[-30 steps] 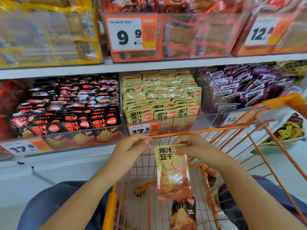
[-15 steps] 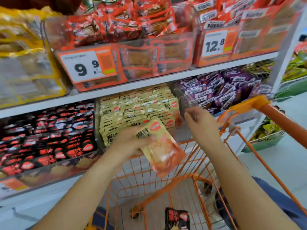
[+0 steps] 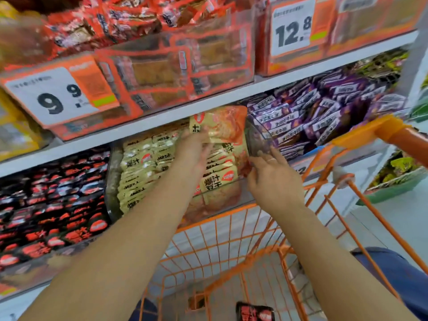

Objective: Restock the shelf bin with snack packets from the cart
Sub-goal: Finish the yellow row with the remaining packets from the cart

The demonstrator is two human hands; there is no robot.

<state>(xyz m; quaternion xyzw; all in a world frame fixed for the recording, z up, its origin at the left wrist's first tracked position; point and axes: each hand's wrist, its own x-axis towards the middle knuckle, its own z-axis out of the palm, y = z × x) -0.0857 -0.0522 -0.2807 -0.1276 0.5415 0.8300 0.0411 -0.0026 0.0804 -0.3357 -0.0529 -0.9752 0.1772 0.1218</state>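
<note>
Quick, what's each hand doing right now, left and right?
Left hand: grips a yellow snack packet over the yellow packet bin.
Right hand: open, fingers loosely spread at the bin's right end, holding nothing.

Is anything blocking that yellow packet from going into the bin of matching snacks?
Nothing visible does. The left hand holds the yellow-and-orange snack packet right above the clear shelf bin of yellow packets; the right hand is at the bin's right front corner, beside the path.
</note>
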